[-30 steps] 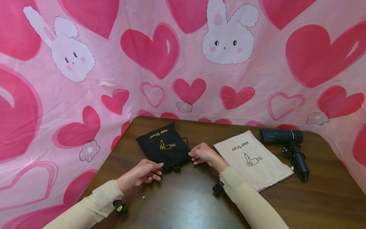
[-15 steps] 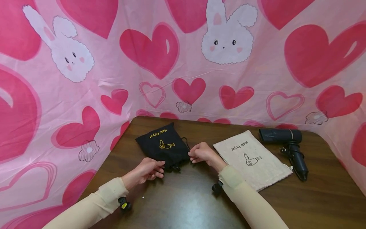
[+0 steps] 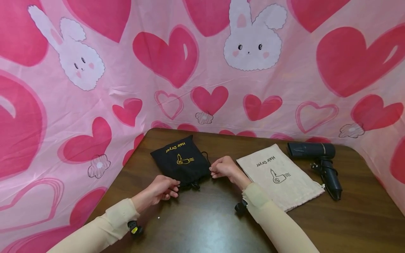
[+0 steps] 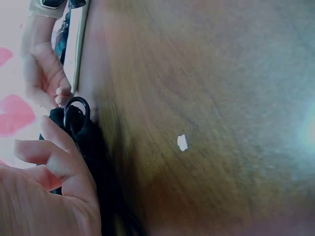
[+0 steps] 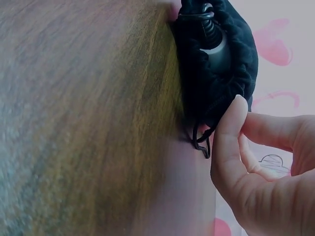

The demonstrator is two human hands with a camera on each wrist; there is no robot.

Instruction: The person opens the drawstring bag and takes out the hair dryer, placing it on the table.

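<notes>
A black drawstring bag [image 3: 180, 161] with yellow "Hair Dryer" lettering lies on the table, its gathered mouth facing me. At the left side of that mouth my left hand [image 3: 159, 189] pinches the cloth between thumb and fingers. My right hand [image 3: 226, 168] pinches the bag's right edge, thumb against index finger, beside a loop of black drawstring [image 5: 201, 142]. In the right wrist view the mouth is partly open. Inside shows a grey rounded end [image 5: 219, 59] with a black ribbed cord guard [image 5: 211, 34]; the rest is hidden by cloth.
A cream drawstring bag [image 3: 275, 175] with a black hair dryer print lies flat by my right forearm. Beyond it rests a black hair dryer [image 3: 326, 158], its cord wrapped at the handle. A small white scrap [image 4: 182, 142] lies on the wooden table [image 3: 190, 225]. Patterned cloth hangs behind.
My left hand shifts slightly right, then back left, at the bag's mouth. The right hand rises a little. The bag and the other things stay in place.
</notes>
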